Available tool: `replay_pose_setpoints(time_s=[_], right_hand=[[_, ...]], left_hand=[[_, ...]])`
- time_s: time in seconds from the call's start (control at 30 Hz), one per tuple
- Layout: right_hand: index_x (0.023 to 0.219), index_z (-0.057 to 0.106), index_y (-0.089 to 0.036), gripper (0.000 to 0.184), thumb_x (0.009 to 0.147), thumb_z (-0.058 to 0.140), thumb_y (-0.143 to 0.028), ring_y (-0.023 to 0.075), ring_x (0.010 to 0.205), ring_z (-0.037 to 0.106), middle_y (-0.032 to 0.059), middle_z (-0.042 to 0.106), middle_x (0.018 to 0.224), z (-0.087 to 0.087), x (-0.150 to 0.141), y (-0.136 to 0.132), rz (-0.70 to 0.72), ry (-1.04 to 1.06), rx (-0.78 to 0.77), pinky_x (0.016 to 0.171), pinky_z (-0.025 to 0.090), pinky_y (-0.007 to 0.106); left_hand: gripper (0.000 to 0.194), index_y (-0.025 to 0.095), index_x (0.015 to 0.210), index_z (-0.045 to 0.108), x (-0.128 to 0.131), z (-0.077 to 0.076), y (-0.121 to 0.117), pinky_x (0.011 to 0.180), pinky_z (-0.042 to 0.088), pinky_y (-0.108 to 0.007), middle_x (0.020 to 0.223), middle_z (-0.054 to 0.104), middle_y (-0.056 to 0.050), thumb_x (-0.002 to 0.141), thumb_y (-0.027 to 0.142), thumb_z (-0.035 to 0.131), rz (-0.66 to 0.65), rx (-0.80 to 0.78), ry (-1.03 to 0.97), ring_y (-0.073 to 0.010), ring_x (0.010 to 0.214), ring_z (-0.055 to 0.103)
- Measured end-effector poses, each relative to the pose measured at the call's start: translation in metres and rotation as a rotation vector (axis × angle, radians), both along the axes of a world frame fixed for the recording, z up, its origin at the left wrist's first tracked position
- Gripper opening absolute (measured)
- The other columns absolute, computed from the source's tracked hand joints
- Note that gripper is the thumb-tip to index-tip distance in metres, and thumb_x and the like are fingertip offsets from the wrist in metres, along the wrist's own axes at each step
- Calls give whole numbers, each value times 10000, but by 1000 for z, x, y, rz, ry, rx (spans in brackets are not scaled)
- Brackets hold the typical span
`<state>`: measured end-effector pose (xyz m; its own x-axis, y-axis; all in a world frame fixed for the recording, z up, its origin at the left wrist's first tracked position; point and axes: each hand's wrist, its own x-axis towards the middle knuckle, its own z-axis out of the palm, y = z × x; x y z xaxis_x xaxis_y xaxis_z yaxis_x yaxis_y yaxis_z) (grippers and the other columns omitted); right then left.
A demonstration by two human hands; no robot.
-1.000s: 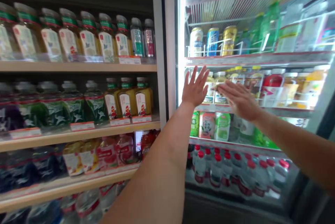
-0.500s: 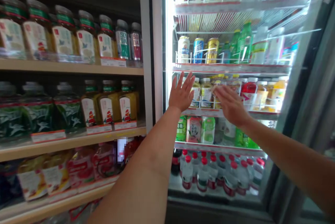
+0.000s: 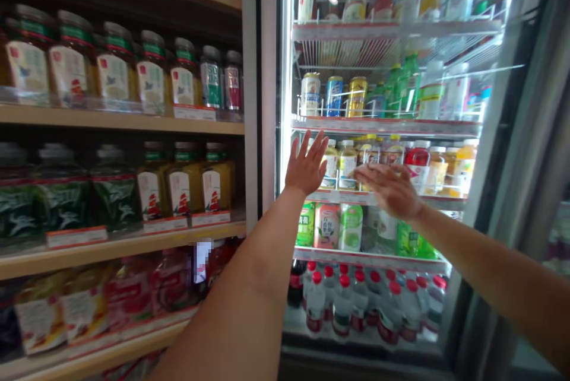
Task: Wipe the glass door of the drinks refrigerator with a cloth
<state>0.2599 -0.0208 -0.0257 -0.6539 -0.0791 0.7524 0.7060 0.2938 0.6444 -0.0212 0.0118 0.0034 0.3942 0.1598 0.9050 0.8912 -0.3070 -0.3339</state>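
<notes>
Both arms stretch forward toward a lit drinks fridge (image 3: 383,127). My left hand (image 3: 306,164) is raised with its fingers spread and holds nothing; it is in front of the fridge's left edge, near the yellow-labelled bottles (image 3: 347,164). My right hand (image 3: 389,188), slightly blurred, is held flat with fingers out and nothing in it. It hides part of the same bottle row, left of a red bottle (image 3: 417,166). Whether either hand touches the glass, I cannot tell. Below the hands stand green and pink drink packs (image 3: 327,225).
To the left, a wooden shelf unit (image 3: 133,123) carries rows of large tea bottles (image 3: 113,69) and dark green bottles (image 3: 111,188). Red-capped water bottles (image 3: 342,304) fill the fridge bottom. Cans (image 3: 333,96) and green bottles (image 3: 408,84) stand higher up. A dark door frame (image 3: 503,191) is at right.
The view has tilted up slightly, so the shelves appear lower. My right hand has dropped a little and turned flatter. The left hand has stayed nearly in place, fingers still spread.
</notes>
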Motion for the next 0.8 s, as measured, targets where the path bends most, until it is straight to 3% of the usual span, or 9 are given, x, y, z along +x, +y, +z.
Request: replay_pose_setpoints(time_s=[0.1, 0.17, 0.23, 0.3, 0.4, 0.47, 0.57, 0.63, 0.8], right_hand=[[1497, 584, -171, 506, 1005, 522, -68, 264, 1299, 598, 78, 644, 1436, 9, 8, 3, 27, 237, 57, 1136, 453, 433], [1530, 551, -149, 556, 991, 482, -33, 259, 1321, 592, 98, 619, 1465, 8, 12, 4, 45, 134, -2, 1135, 476, 424], [1546, 537, -182, 605, 976, 447, -2, 234, 1354, 576, 64, 598, 1494, 5, 15, 4, 49, -100, -110, 1150, 484, 400], [1534, 555, -221, 607, 978, 442, -5, 220, 1353, 581, 35, 602, 1491, 5, 18, 2, 57, -166, -169, 1160, 490, 394], [1504, 592, -201, 533, 1002, 480, -61, 264, 1293, 621, 76, 635, 1446, 6, 22, 1, 65, 163, -88, 1133, 511, 459], [1505, 590, -179, 517, 1009, 486, -73, 281, 1277, 630, 101, 641, 1434, 1, 22, 0, 72, 238, -47, 1100, 530, 473], [1523, 569, -207, 551, 1012, 448, -39, 246, 1307, 618, 57, 639, 1444, -11, 21, -2, 80, -88, -122, 1085, 547, 420], [1530, 560, -219, 559, 1015, 445, -34, 238, 1309, 614, 39, 637, 1448, -12, 24, -1, 80, -160, -150, 1084, 552, 413], [1587, 491, -190, 599, 1002, 501, -60, 293, 1294, 619, 117, 619, 1459, -10, 26, 3, 92, 234, -30, 1087, 549, 482]], left_hand=[[617, 164, 1674, 279, 0, 0, 0, 1353, 59, -592, 1737, 186, -43, 1086, 293, 418, 6, 6, 3, -281, 1621, -38], [616, 167, 1672, 285, 0, 0, -1, 1354, 69, -592, 1734, 198, -42, 1083, 285, 424, 2, 8, 4, -285, 1622, -19], [621, 181, 1675, 281, 0, 0, -1, 1354, 76, -595, 1732, 207, -39, 1079, 279, 431, -11, 3, -4, -281, 1623, -8], [627, 195, 1678, 273, 0, 0, -1, 1353, 74, -599, 1732, 209, -37, 1077, 277, 431, -24, -6, -13, -277, 1624, -6], [632, 195, 1683, 261, 0, 0, 0, 1352, 66, -601, 1734, 203, -37, 1077, 280, 420, -29, -19, -17, -278, 1623, -12], [633, 200, 1684, 258, 0, 0, 0, 1352, 66, -598, 1735, 199, -33, 1077, 276, 419, -26, -20, -16, -276, 1623, -11], [648, 213, 1687, 248, 0, 0, 1, 1352, 69, -601, 1735, 198, -28, 1070, 272, 440, -24, -11, -9, -278, 1623, -2], [644, 210, 1684, 255, 0, 0, 0, 1351, 75, -602, 1735, 201, -30, 1071, 271, 442, -20, -2, -11, -282, 1623, 3], [616, 171, 1671, 287, 0, 0, -1, 1351, 87, -597, 1731, 214, -48, 1079, 272, 420, -13, 9, -7, -288, 1624, 8]])
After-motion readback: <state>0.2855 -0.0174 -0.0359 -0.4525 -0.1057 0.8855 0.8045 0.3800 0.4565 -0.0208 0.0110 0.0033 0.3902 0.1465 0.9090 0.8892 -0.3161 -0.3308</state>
